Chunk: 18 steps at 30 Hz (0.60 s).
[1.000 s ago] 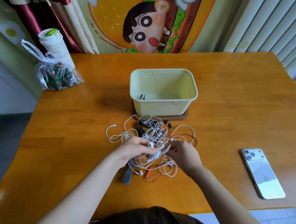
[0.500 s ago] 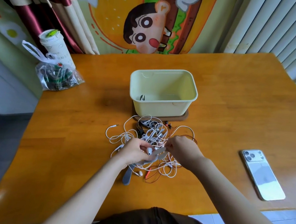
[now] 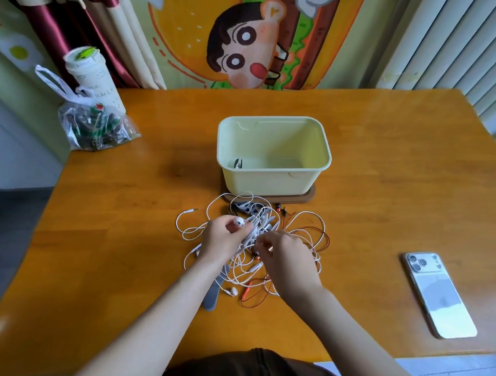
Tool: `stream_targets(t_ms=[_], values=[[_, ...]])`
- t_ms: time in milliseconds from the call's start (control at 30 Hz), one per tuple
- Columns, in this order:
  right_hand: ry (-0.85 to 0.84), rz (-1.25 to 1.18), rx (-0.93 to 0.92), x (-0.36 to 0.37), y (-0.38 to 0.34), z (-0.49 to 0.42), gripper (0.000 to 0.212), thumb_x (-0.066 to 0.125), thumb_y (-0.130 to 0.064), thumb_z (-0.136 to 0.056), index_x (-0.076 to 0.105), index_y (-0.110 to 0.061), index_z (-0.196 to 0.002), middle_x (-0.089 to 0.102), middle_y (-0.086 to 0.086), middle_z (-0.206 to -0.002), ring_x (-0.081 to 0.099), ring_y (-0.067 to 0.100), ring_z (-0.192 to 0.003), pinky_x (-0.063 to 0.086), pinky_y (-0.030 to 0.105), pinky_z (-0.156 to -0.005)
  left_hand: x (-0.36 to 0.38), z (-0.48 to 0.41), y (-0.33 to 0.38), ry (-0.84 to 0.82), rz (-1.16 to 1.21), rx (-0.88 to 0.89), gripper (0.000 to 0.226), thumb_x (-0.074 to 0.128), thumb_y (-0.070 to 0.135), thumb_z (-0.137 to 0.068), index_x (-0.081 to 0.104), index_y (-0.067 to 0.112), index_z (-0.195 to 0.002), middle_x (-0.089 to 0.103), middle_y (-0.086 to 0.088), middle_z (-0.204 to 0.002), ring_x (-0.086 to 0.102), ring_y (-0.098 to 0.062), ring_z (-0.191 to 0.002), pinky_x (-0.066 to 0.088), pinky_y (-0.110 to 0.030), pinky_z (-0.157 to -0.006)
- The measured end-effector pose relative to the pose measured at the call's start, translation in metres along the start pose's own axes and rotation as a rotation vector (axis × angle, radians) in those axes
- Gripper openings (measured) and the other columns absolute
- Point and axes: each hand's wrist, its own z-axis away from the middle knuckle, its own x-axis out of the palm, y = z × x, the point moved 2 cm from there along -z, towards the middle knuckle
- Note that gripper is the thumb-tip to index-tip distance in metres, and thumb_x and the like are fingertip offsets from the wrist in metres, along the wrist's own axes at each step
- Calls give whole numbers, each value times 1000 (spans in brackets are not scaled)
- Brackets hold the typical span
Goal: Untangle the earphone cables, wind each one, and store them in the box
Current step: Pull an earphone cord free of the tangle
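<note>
Left hand (image 3: 222, 239) pinches a white earbud (image 3: 239, 222); right hand (image 3: 287, 262) pinches a strand of the cable tangle (image 3: 301, 226), which lies on the table (image 3: 399, 176) toward its near edge, with the box (image 3: 269, 184) just behind.

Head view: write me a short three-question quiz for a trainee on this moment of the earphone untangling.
1. True or false: the phone lies on the table, to the right of the cable tangle and apart from it.
2. What do the fingers of the left hand hold? A. a white earbud B. the phone C. a plastic bag
3. Short answer: is the box on the near or the far side of the tangle, seen from the person?
Key: 1 true. 2 A; the right hand meanwhile pinches into the cable tangle. 3 the far side.
</note>
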Motion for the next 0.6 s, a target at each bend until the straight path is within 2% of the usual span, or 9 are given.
stream_targets(t_ms=[67, 133, 233, 267, 333, 400, 500, 533, 600], values=[[69, -71, 10, 3, -4, 4, 23, 48, -21, -97, 66, -13, -111, 64, 3, -103, 60, 18, -86, 44, 23, -65, 2, -1, -1, 37, 108, -58, 20, 66, 26, -88, 68, 6, -84, 69, -12, -84, 63, -26, -81, 50, -35, -69], [131, -131, 24, 4, -5, 6, 26, 50, -19, -97, 65, -15, -118, 64, 3, -105, 61, 18, -85, 46, 21, -65, 4, -1, -1, 52, 231, -117, 23, 66, 26, -89, 67, 2, -88, 68, -14, -85, 60, -22, -79, 46, -30, -69], [234, -165, 40, 7, -7, 11, 27, 53, -20, -96, 65, -18, -120, 65, 1, -101, 61, 15, -80, 34, 11, -57, 10, 1, 7, 44, 444, -230, 15, 63, 23, -91, 66, 9, -86, 67, -7, -85, 61, -18, -81, 46, -27, -70], [263, -178, 36, 8, -7, 13, 26, 55, -19, -95, 66, -18, -118, 66, 0, -99, 62, 15, -78, 34, 10, -56, 11, 1, 9, 39, 506, -269, 14, 63, 23, -92, 65, 11, -84, 67, -6, -83, 61, -18, -81, 46, -28, -72], [306, -217, 27, 11, -8, 16, 23, 59, -17, -92, 69, -18, -113, 68, -1, -96, 64, 14, -76, 44, 14, -57, 13, 1, 14, 18, 644, -339, 14, 61, 20, -92, 65, 10, -83, 66, -7, -82, 61, -19, -80, 48, -29, -74], [333, -269, 36, 12, -7, 19, 21, 62, -16, -90, 70, -17, -109, 69, -2, -97, 63, 10, -75, 50, 20, -60, 14, 2, 15, -19, 749, -409, 15, 61, 20, -92, 66, 6, -93, 68, -11, -91, 64, -21, -84, 51, -28, -75], [342, -281, 16, 16, -6, 23, 19, 64, -14, -89, 71, -17, -106, 69, -4, -96, 60, 6, -75, 47, 13, -60, 15, 3, 16, -105, 828, -488, 34, 59, 26, -93, 62, 1, -115, 66, -15, -113, 63, -24, -99, 52, -30, -78], [339, -282, 5, 18, -5, 25, 20, 64, -14, -88, 71, -18, -106, 68, -5, -95, 60, 6, -75, 47, 12, -61, 15, 3, 18, -136, 859, -490, 35, 56, 26, -94, 60, 1, -119, 65, -15, -114, 62, -24, -98, 52, -30, -76], [335, -322, 2, 22, -5, 30, 21, 64, -14, -89, 70, -19, -108, 67, -6, -93, 60, 5, -76, 50, 14, -61, 13, 5, 24, -181, 896, -470, 32, 51, 24, -98, 59, 2, -119, 65, -12, -103, 61, -21, -89, 51, -31, -73]])
